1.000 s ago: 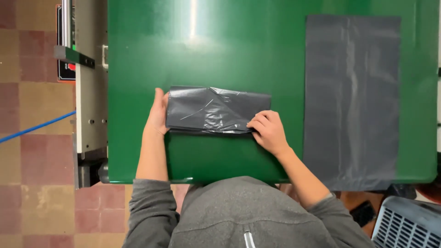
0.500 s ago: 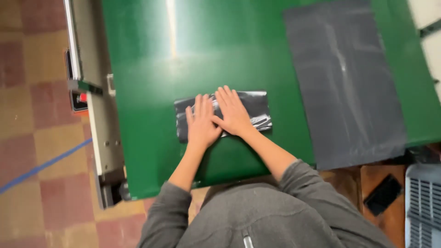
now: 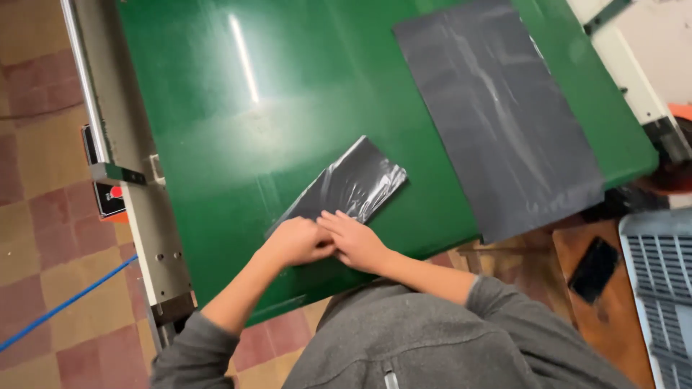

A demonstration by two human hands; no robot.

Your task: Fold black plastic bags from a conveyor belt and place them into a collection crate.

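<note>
Folded black plastic bag, a glossy, crinkled, narrow rectangle, lies flat on a green table. It sits in the part of the table nearest the person and runs at a slant, its far end pointing away and to the person's right. Light catches the wrinkles near that far end, giving it a silvery sheen.

Both bare hands rest on the near end of the folded bag, side by side and touching each other. The left hand lies palm down, fingers curled together over the bag's near corner. The right hand is flatter, fingers stretched out close together and pressed on the plastic. Whether either hand pinches an edge of the bag cannot be told, since the fingertips cover it. Both forearms are bare, coming out of pushed-up grey sleeves.

The near end of the folded bag is hidden under the hands, so its full length is not visible.

On the far right side of the table lies a second bag, a large flat dark grey sheet, well apart from the folded one; its far edge is cut off by the frame. Along the table's left edge runs a grey metal rail. Beyond that is a red and tan tiled floor.
</note>
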